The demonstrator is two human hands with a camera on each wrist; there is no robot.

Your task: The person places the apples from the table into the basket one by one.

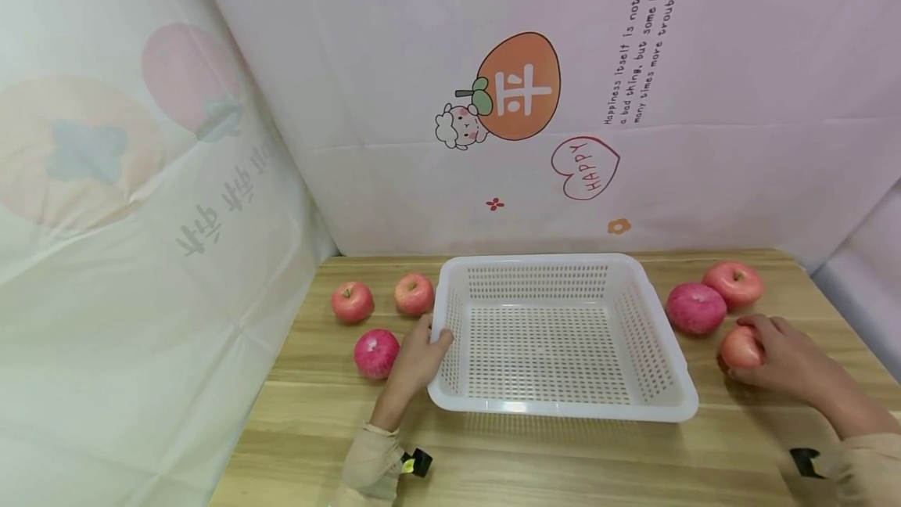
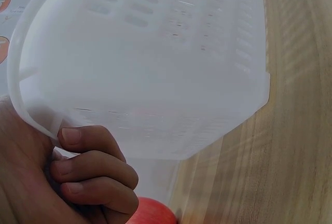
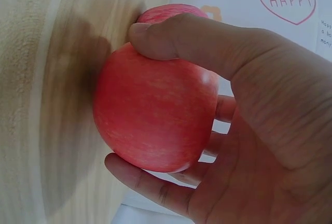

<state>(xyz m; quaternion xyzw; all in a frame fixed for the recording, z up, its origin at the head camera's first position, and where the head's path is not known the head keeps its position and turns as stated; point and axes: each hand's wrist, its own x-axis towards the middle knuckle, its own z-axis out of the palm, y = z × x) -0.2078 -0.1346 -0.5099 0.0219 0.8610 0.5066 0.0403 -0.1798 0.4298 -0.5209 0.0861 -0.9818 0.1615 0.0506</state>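
My left hand [image 1: 417, 358] grips the left rim of a white perforated plastic basket [image 1: 535, 260]. Its curled fingers [image 2: 96, 169] show under the edge in the left wrist view. Inside the basket only the slotted bottom is visible. At the right, my right hand [image 1: 791, 358] holds a light red apple [image 1: 741, 347], thumb on one side and fingers round the other. The right wrist view shows this apple [image 3: 155, 107] close up, near the wooden surface; whether it touches the surface I cannot tell. A dark pink apple [image 1: 696, 308] and a red apple [image 1: 734, 284] sit just beyond it.
Left of the basket lie a red apple [image 1: 353, 303], a paler apple [image 1: 414, 293] and a dark pink one [image 1: 376, 354], the last beside my left wrist. All stand on a wooden table [image 1: 563, 464]. Printed cloth [image 1: 394, 194] hangs behind the table and at its sides.
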